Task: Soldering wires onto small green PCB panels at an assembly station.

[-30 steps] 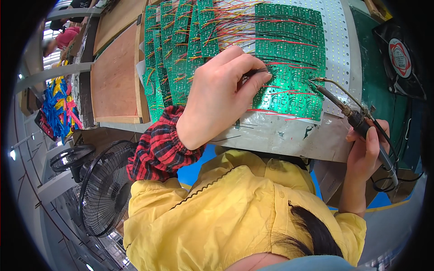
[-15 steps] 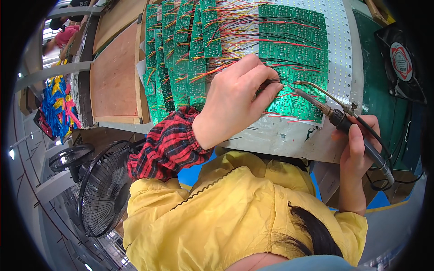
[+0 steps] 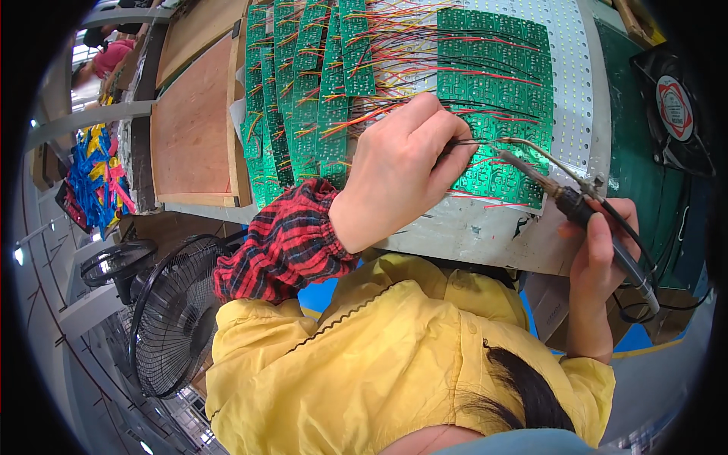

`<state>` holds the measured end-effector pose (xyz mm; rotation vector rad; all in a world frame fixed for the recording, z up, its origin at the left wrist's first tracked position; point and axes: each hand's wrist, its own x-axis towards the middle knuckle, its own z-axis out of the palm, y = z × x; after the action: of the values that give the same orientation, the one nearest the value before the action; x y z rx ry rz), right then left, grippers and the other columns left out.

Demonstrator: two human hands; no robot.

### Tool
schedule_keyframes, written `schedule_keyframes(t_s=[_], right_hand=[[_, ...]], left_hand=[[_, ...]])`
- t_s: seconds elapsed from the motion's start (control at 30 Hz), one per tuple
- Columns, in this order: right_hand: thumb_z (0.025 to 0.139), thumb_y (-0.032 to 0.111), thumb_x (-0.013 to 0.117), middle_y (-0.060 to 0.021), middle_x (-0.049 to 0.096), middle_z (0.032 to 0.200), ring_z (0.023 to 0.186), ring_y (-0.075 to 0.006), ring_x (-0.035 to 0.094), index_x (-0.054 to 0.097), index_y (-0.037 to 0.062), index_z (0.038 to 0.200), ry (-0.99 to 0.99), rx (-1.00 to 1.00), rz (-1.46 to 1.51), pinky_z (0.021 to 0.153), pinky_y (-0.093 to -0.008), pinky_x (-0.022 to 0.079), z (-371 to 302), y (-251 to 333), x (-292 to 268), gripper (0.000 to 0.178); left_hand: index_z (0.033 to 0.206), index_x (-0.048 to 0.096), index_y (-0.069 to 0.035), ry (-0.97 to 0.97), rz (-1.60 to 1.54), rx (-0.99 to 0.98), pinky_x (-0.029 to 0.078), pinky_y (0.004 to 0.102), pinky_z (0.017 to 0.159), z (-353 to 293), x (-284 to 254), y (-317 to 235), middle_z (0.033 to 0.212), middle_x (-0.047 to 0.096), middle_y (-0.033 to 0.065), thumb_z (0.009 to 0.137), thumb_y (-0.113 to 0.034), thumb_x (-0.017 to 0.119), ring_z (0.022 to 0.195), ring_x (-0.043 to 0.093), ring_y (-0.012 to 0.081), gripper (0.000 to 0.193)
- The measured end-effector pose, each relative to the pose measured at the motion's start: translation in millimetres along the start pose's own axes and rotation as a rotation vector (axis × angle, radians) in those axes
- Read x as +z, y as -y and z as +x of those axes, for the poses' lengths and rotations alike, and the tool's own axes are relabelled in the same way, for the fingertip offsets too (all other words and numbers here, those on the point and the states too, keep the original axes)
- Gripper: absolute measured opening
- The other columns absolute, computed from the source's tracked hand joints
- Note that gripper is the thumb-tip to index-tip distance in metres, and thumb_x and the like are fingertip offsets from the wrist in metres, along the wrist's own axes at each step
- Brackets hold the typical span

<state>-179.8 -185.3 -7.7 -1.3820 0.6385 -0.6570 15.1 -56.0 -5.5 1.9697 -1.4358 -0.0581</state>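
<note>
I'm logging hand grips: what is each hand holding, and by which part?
The left hand pinches thin black wires near their visible ends, between thumb and fingers. The right hand grips a soldering iron by its dark handle.

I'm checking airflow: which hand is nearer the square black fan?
The right hand, gripping a black-handled soldering iron, lower in view and left of the fan. The left hand is farther left, partly over the green rectangular circuit board.
</note>
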Motion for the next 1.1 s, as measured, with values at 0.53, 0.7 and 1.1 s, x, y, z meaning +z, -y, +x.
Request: schedule_keyframes(t_s=[0.53,0.7,1.1], right_hand=[[0.082,0.015,0.049,-0.0123,0.054,0.074,0.055,-0.0159,0.054,0.051,-0.0058,0.091,-0.072,-0.01,-0.025,0.055,-0.024,0.044,-2,-4,-2,0.023],[0.081,0.014,0.05,-0.0124,0.055,0.075,0.055,-0.0158,0.054,0.051,-0.0057,0.091,-0.075,-0.001,-0.026,0.055,-0.0236,0.044,-1,-3,-1,0.022],[0.08,0.015,0.051,-0.0113,0.054,0.074,0.055,-0.0168,0.056,0.051,-0.0051,0.089,-0.128,-0.035,0.01,0.057,-0.0245,0.045,0,-6,-12,0.022]], left_hand=[[0.077,0.059,-0.002,0.015,-0.016,-0.014,0.04,0.0255,0.046,-2,-2,1,0.07,0.053,0.0053,0.073,-0.007,0.068,0.052,0.05,0.0152,0.011],[0.079,0.059,-0.001,0.022,-0.041,-0.019,0.041,0.0261,0.048,-1,-2,0,0.072,0.053,0.0061,0.074,-0.007,0.068,0.055,0.051,0.0163,0.011],[0.081,0.064,-0.001,-0.165,0.169,0.028,0.039,0.0204,0.053,10,-40,7,0.071,0.054,0.0039,0.074,0.0,0.066,0.063,0.052,0.011,0.007]])
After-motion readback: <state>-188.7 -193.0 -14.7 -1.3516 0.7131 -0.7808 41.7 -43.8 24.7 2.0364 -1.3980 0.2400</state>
